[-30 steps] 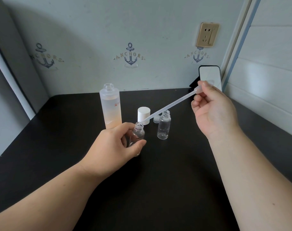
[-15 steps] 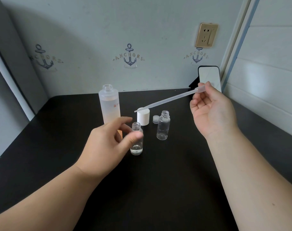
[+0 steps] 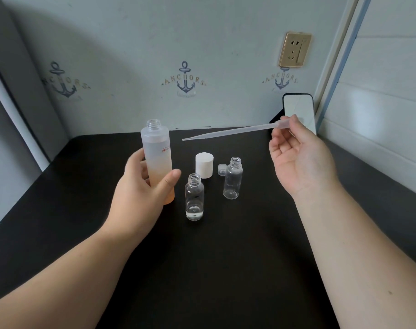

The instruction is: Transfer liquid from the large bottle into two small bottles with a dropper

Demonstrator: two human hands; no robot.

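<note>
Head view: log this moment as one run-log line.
left hand: grips large bottle | right hand: pinches dropper bulb, tip airborne | near small bottle: some liquid | far small bottle: looks empty

Large bottle [image 3: 157, 153] in left hand [image 3: 140, 195]

We see a black bench [image 3: 226, 257]. The large bottle [image 3: 157, 148] is frosted white on top and fades to orange below, with small red print. The two small bottles [image 3: 194, 198] [image 3: 233, 179] are clear, the cap [image 3: 204, 165] is white, and the wall [image 3: 226, 43] is pale blue with navy anchors.
</note>
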